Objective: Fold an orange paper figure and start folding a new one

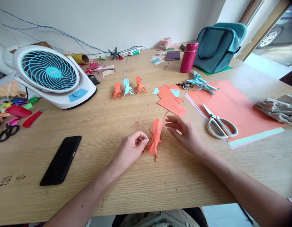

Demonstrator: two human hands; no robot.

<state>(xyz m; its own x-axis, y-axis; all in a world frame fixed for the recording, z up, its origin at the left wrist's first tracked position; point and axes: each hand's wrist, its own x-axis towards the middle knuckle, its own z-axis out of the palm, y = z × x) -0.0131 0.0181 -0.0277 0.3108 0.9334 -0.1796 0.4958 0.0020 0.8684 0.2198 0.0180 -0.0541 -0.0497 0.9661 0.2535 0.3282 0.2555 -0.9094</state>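
An orange origami insect (pixel 155 135) with thin folded legs stands on the wooden table in front of me. My left hand (pixel 135 143) is at its left side, thumb and forefinger pinched on one of its thin legs. To the right of the figure, my right hand (pixel 180 132) hovers with fingers curved and thumb apart, holding nothing. Farther back, a light blue folded insect (pixel 128 86) stands between two orange ones, the left orange insect (pixel 117 90) and the right orange insect (pixel 140 84).
Orange paper pieces (pixel 171 102) lie behind my right hand. White-handled scissors (pixel 220 124) rest on orange sheets (pixel 250 107) at right, near blue folded figures (pixel 201 82). A black phone (pixel 61 160) and a fan (pixel 53 74) are at left. A pink bottle (pixel 189 57) and teal bag (pixel 219 45) stand behind.
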